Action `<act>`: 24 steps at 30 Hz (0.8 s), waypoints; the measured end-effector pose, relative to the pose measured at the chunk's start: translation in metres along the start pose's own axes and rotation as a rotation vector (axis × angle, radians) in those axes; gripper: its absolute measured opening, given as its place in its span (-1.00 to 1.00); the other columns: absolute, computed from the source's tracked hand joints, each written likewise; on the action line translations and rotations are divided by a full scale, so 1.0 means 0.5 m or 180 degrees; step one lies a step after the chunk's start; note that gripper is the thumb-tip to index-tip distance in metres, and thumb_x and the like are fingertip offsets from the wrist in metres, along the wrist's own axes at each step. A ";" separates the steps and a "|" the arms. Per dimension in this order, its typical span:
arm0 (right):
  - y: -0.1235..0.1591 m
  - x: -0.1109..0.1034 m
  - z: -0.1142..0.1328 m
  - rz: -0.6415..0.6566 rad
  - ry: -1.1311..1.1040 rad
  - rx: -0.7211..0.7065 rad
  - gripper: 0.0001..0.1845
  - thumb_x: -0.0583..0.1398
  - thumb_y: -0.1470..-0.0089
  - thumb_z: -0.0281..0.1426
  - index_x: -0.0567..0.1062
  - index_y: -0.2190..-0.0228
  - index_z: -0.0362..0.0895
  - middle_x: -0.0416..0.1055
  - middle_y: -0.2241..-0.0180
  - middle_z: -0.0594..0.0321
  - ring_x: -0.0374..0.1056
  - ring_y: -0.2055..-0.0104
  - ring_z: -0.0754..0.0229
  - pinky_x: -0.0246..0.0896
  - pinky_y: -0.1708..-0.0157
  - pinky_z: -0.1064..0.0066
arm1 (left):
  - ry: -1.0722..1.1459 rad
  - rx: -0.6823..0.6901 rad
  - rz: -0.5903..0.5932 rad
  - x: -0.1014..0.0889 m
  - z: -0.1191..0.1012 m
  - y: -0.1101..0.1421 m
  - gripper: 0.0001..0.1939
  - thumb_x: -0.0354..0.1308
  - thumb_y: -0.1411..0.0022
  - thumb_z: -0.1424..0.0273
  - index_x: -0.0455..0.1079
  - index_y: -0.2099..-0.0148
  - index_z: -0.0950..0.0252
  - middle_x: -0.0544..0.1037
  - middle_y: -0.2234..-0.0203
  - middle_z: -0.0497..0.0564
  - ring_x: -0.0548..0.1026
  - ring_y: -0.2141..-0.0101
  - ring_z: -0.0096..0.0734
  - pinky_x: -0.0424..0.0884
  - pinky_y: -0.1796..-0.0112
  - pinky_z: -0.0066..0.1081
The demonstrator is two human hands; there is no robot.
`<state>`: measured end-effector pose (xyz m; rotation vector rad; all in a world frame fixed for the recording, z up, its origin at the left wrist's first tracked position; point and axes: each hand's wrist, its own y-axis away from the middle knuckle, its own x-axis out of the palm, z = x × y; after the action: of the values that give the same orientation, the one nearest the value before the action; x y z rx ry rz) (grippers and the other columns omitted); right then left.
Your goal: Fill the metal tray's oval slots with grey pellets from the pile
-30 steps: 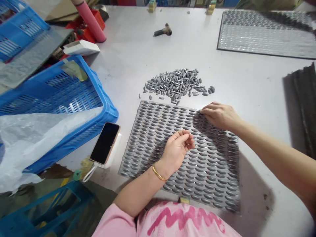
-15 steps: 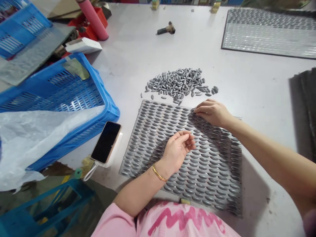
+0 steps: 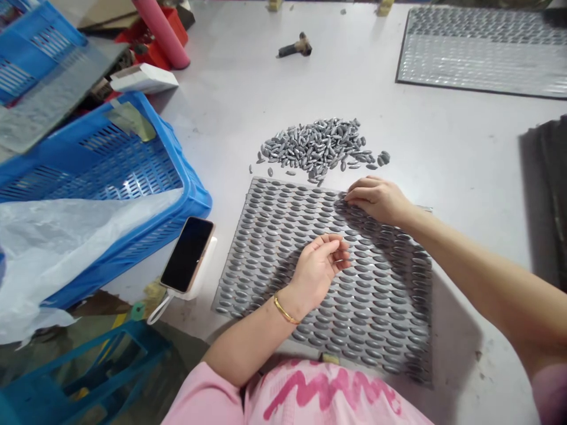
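In front of me lies a flat tray [image 3: 274,236] with rows of grey, pointed-oval pieces set in it. My right hand [image 3: 376,199] is at its far edge, fingertips pinched together and pressed down over the top rows. Whatever is under those fingertips is hidden. Above the middle of the tray hovers my left hand [image 3: 319,265], palm turned inward, its fingers curled and thumb against the index finger. I cannot make out what it holds, if anything. Just beyond the tray, a loose heap of the same grey oval pieces [image 3: 314,146] lies on the white table [image 3: 221,118].
To the left stand a blue plastic crate [image 3: 195,195] with a plastic bag, and a phone [image 3: 186,254] on a white power bank. A dark tool [image 3: 295,47] lies farther back. Another tray [image 3: 482,59] is at the far right, near a dark stack [image 3: 551,195].
My right hand has shifted a little to the left along the tray's far edge. My left hand stays in the same place and pose. The view has tilted slightly.
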<state>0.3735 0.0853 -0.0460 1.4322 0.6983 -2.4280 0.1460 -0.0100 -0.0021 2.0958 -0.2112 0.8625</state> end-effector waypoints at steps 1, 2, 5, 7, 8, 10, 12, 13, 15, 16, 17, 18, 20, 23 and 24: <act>-0.001 0.001 0.000 -0.0003 0.0009 -0.0001 -0.77 0.15 -0.22 -0.36 0.62 0.36 -0.03 0.57 0.27 0.17 0.43 0.22 0.09 0.34 0.20 0.25 | -0.0009 -0.0006 -0.0004 0.001 0.000 0.000 -0.91 0.21 -0.18 0.49 0.43 0.22 0.35 0.52 0.37 0.02 0.47 0.39 -0.47 0.40 0.28 -0.39; -0.001 0.003 0.000 -0.0003 0.0010 -0.0008 -0.76 0.14 -0.23 -0.36 0.62 0.35 -0.03 0.57 0.27 0.17 0.43 0.22 0.10 0.34 0.20 0.26 | -0.0018 -0.0010 -0.0006 0.002 0.001 0.000 -0.91 0.21 -0.17 0.49 0.43 0.23 0.35 0.52 0.37 0.02 0.46 0.39 -0.47 0.40 0.28 -0.39; -0.004 0.002 0.002 0.0036 0.0004 -0.0049 -0.74 0.12 -0.24 -0.37 0.62 0.35 -0.04 0.57 0.27 0.16 0.44 0.22 0.11 0.34 0.20 0.27 | -0.0020 -0.0006 -0.0013 0.004 0.000 -0.001 -0.92 0.20 -0.19 0.49 0.43 0.22 0.35 0.52 0.37 0.02 0.46 0.39 -0.47 0.40 0.28 -0.39; -0.005 -0.004 0.003 0.0101 0.0015 -0.0078 -0.74 0.12 -0.24 -0.36 0.63 0.31 -0.05 0.58 0.25 0.14 0.46 0.21 0.10 0.35 0.19 0.27 | -0.0006 0.0003 -0.0021 0.005 -0.002 -0.001 -0.92 0.18 -0.20 0.50 0.43 0.22 0.35 0.51 0.37 0.02 0.46 0.39 -0.47 0.40 0.28 -0.39; -0.005 -0.008 0.004 0.0128 0.0018 -0.0060 -0.74 0.12 -0.24 -0.35 0.64 0.28 -0.05 0.59 0.24 0.14 0.47 0.20 0.09 0.36 0.18 0.27 | 0.0002 0.0007 -0.0025 0.004 -0.004 -0.001 -0.92 0.18 -0.20 0.50 0.43 0.22 0.35 0.51 0.37 0.02 0.47 0.39 -0.47 0.40 0.28 -0.39; -0.003 -0.017 0.004 0.0151 0.0012 0.0075 -0.74 0.13 -0.24 -0.33 0.64 0.22 -0.06 0.60 0.24 0.15 0.49 0.21 0.09 0.38 0.18 0.27 | 0.0020 0.0015 -0.0026 0.003 -0.006 0.000 -0.92 0.19 -0.19 0.50 0.43 0.22 0.35 0.51 0.37 0.02 0.47 0.39 -0.47 0.40 0.28 -0.39; -0.003 -0.023 0.004 0.0129 0.0000 0.0265 -0.73 0.14 -0.22 -0.32 0.65 0.21 -0.05 0.60 0.25 0.16 0.50 0.25 0.10 0.40 0.20 0.28 | 0.0037 0.0026 -0.0012 0.001 -0.008 0.001 -0.92 0.21 -0.18 0.50 0.44 0.23 0.35 0.51 0.37 0.02 0.47 0.39 -0.47 0.39 0.28 -0.38; -0.003 -0.024 0.004 0.0115 -0.0012 0.0330 -0.73 0.14 -0.21 -0.32 0.65 0.24 -0.04 0.60 0.27 0.17 0.50 0.27 0.11 0.41 0.21 0.28 | 0.0043 0.0032 -0.0004 0.000 -0.009 0.002 -0.91 0.22 -0.17 0.49 0.44 0.23 0.35 0.52 0.37 0.02 0.47 0.39 -0.47 0.39 0.28 -0.38; -0.004 -0.021 0.003 0.0101 -0.0046 0.0370 -0.73 0.14 -0.20 -0.33 0.67 0.29 -0.02 0.60 0.28 0.18 0.51 0.29 0.11 0.41 0.23 0.28 | 0.0052 0.0039 0.0006 -0.002 -0.009 0.003 -0.91 0.23 -0.16 0.48 0.44 0.23 0.35 0.52 0.37 0.02 0.47 0.39 -0.46 0.39 0.27 -0.38; -0.005 -0.019 0.002 0.0087 -0.0063 0.0366 -0.73 0.15 -0.19 -0.33 0.67 0.31 -0.02 0.60 0.28 0.18 0.51 0.30 0.12 0.42 0.23 0.29 | 0.0055 0.0037 0.0009 -0.002 -0.009 0.004 -0.91 0.24 -0.16 0.48 0.44 0.23 0.35 0.52 0.37 0.01 0.47 0.39 -0.46 0.39 0.27 -0.38; -0.006 -0.016 0.002 0.0070 -0.0072 0.0362 -0.73 0.15 -0.19 -0.34 0.67 0.32 -0.02 0.60 0.29 0.18 0.51 0.31 0.12 0.42 0.24 0.29 | 0.0057 0.0033 0.0009 -0.002 -0.009 0.004 -0.90 0.24 -0.16 0.48 0.44 0.23 0.34 0.52 0.37 0.01 0.47 0.39 -0.47 0.39 0.27 -0.38; -0.007 -0.013 0.002 0.0049 -0.0068 0.0358 -0.73 0.15 -0.19 -0.34 0.67 0.32 -0.02 0.60 0.29 0.18 0.51 0.31 0.12 0.42 0.24 0.29 | 0.0055 0.0026 0.0012 -0.002 -0.009 0.005 -0.90 0.24 -0.16 0.47 0.44 0.23 0.35 0.52 0.37 0.01 0.47 0.39 -0.47 0.39 0.27 -0.38; -0.008 -0.008 0.002 0.0014 -0.0033 0.0350 -0.73 0.14 -0.18 -0.36 0.67 0.33 -0.03 0.60 0.30 0.17 0.51 0.31 0.12 0.41 0.25 0.29 | 0.0041 0.0023 0.0021 -0.001 -0.009 0.006 -0.89 0.25 -0.17 0.46 0.44 0.23 0.34 0.52 0.37 0.01 0.47 0.39 -0.46 0.39 0.27 -0.38; -0.007 -0.005 0.001 0.0001 0.0043 0.0313 -0.73 0.13 -0.18 -0.38 0.67 0.32 -0.05 0.60 0.28 0.15 0.50 0.28 0.11 0.40 0.25 0.29 | 0.0012 0.0025 0.0032 0.001 -0.007 0.007 -0.90 0.24 -0.17 0.47 0.44 0.22 0.34 0.52 0.37 0.01 0.47 0.38 -0.46 0.39 0.27 -0.39; -0.006 -0.004 0.000 0.0001 0.0063 0.0288 -0.72 0.13 -0.18 -0.38 0.66 0.32 -0.06 0.60 0.28 0.15 0.50 0.28 0.11 0.40 0.25 0.29 | 0.0009 0.0021 0.0026 0.001 -0.006 0.007 -0.90 0.24 -0.17 0.47 0.44 0.22 0.34 0.52 0.37 0.01 0.47 0.38 -0.47 0.39 0.28 -0.39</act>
<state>0.3732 0.0881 -0.0433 1.4913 0.5994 -2.4777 0.1432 -0.0098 0.0017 2.1010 -0.2159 0.8720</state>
